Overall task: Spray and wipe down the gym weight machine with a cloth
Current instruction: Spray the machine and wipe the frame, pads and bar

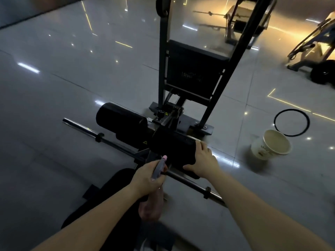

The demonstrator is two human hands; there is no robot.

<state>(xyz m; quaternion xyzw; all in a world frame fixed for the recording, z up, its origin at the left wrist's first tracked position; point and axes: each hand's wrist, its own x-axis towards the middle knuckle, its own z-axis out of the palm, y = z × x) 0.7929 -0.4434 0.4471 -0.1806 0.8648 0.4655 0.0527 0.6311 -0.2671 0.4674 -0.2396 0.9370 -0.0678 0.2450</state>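
Note:
The black weight machine (194, 67) stands on the tiled floor in front of me, with two black roller pads low on its frame. My left hand (145, 180) grips a greyish spray bottle (158, 168) whose pink nozzle points at the right roller pad (172, 147). My right hand (203, 160) lies spread over the outer end of that pad, fingers on top and thumb below. A dark patch under the thumb may be a cloth; I cannot tell. The left roller pad (121, 118) is untouched.
A steel bar (85, 130) runs across the floor under the pads and my hands. A pale paper tub (272, 144) and a black ring (291, 122) lie to the right. Other gym equipment (315, 49) stands at the far right. A black pad (112, 185) lies below my left arm.

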